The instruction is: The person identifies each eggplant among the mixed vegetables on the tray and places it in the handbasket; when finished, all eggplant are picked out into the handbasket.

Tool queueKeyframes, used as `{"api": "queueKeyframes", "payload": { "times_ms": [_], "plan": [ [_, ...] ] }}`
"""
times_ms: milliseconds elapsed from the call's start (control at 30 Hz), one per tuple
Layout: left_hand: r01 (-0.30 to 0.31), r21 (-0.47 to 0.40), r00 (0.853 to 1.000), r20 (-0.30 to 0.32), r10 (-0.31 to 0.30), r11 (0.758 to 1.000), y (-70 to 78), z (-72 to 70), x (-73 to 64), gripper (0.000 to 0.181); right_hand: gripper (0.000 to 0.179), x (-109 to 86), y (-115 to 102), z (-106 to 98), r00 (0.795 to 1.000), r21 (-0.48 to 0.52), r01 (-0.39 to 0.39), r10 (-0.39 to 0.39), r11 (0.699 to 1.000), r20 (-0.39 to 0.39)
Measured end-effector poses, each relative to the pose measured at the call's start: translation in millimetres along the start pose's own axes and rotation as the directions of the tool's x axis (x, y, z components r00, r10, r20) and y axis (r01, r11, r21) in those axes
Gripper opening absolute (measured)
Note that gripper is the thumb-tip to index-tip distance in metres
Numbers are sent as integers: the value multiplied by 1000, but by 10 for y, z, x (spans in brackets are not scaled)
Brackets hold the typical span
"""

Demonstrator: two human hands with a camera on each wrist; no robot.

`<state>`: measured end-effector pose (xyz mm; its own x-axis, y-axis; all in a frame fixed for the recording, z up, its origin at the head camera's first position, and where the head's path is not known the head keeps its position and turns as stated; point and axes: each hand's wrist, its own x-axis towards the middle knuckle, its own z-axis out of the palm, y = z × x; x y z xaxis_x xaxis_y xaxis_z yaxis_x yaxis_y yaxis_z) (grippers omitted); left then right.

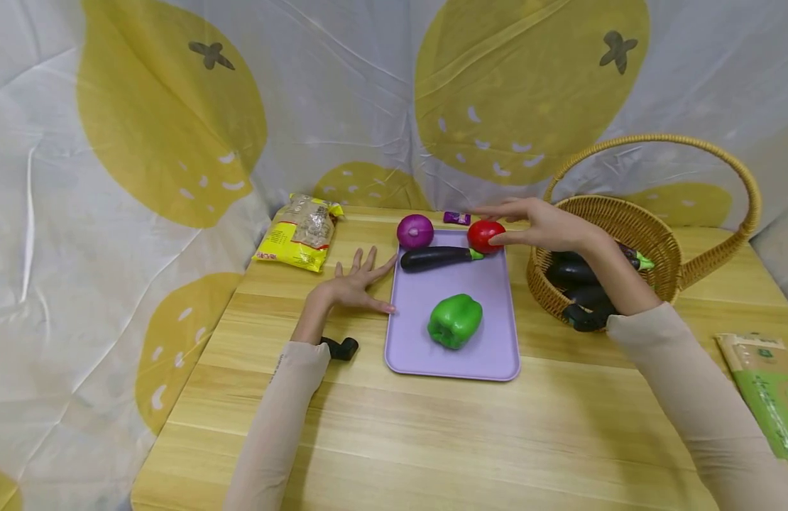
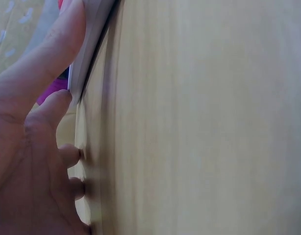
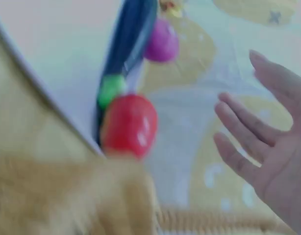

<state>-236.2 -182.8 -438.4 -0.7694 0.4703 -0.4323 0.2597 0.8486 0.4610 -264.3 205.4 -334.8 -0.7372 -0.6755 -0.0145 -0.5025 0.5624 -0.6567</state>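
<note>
A lilac tray (image 1: 413, 341) lies on the wooden table. On it are a green bell pepper (image 1: 456, 323) and, toward the far end, a dark eggplant (image 1: 435, 258). A purple onion (image 1: 415, 231) and a red tomato (image 1: 483, 235) sit at its far corners. My left hand (image 1: 351, 288) has its fingers spread on the table, thumb and index fingertip at the tray's left rim (image 2: 81, 73). Beside the tomato (image 3: 131, 125), my right hand (image 1: 550, 226) reaches in from the right with loosely extended fingers; the right wrist view shows this hand (image 3: 283, 152) holding nothing.
A wicker basket (image 1: 539, 287) with a tall handle stands right of the tray, with several eggplants (image 1: 569, 273) inside, under my right forearm. A yellow snack bag (image 1: 298, 234) lies at the back left, a small purple packet (image 1: 456, 218) behind the tray, a green package (image 1: 767, 390) far right.
</note>
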Motion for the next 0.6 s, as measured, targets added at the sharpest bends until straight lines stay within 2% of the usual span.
{"api": "queueKeyframes", "payload": {
  "times_ms": [100,267,400,600],
  "plan": [
    [-1,-2,1000,-2,1,1000,-2,1,7,111,60,180,11,177,998,20,66,-67,998,6],
    [0,-1,1000,-4,0,1000,14,-6,-6,110,60,414,64,448,990,30,135,-136,990,36],
    [2,1,1000,-3,-2,1000,16,-10,-3,109,57,553,102,601,987,14,148,-149,989,62],
    [-1,-2,1000,-3,1,1000,12,-2,10,109,52,687,117,711,991,15,108,-109,994,84]
  ]
}}
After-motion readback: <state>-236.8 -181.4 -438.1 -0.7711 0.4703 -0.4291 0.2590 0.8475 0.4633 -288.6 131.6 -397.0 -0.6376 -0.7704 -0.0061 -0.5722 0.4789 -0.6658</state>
